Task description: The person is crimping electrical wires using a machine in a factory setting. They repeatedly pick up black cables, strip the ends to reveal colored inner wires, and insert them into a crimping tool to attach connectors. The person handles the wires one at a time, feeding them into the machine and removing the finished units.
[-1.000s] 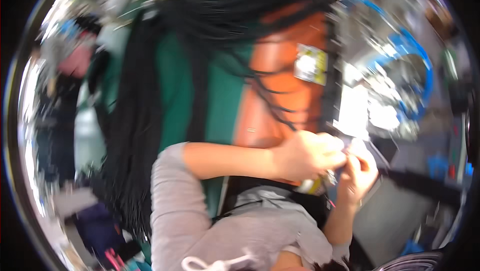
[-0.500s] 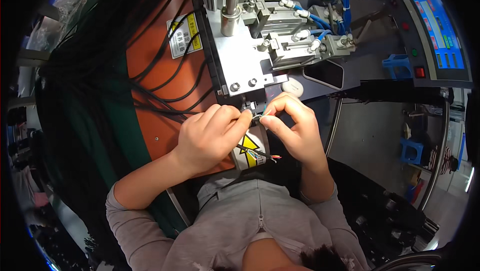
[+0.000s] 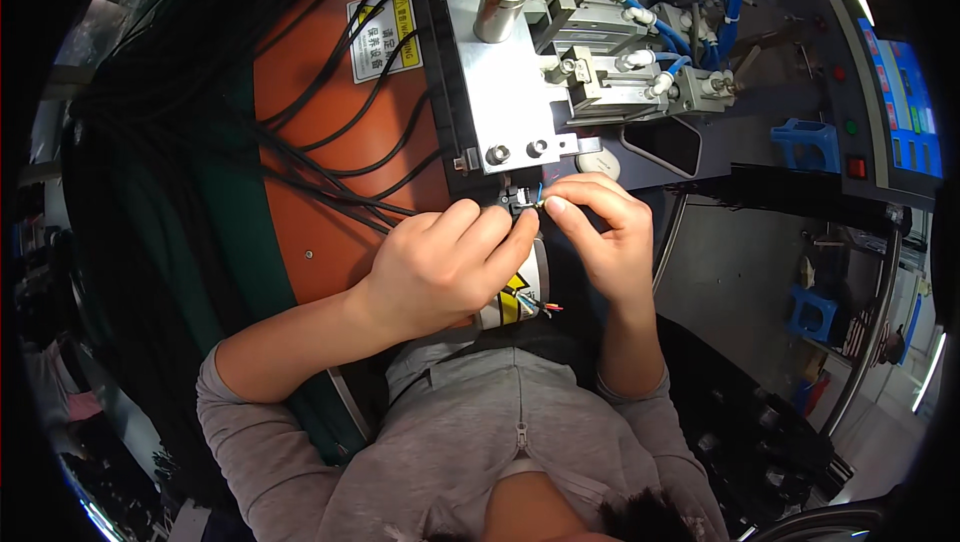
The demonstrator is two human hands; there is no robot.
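My right hand [image 3: 606,230] pinches a thin wire [image 3: 541,192], its bluish tip sticking up between thumb and forefinger. Against it my left hand [image 3: 450,260] is closed, its thumb and forefinger at the same spot; the grip itself is mostly hidden. Just beyond both fingertips sits a small black fixture with a pale metal part [image 3: 521,197], at the machine's front edge. Below my left hand pokes out a cable's stripped end with several coloured wires [image 3: 545,308], over a white and yellow warning label [image 3: 512,308]. Its upper run is hidden by the left hand.
A machine with a bright metal plate [image 3: 505,92] and pneumatic cylinders [image 3: 620,82] stands ahead. Black cables [image 3: 335,147] cross the orange panel [image 3: 330,262] at left. A round white object [image 3: 598,163], a phone-like dark slab [image 3: 664,146] and a screen [image 3: 900,92] are at right.
Both hands have shifted slightly right and farther along the view, closer to the fixture. The right fingertips now meet the left ones. The machine appears shifted up and right as the view moved.
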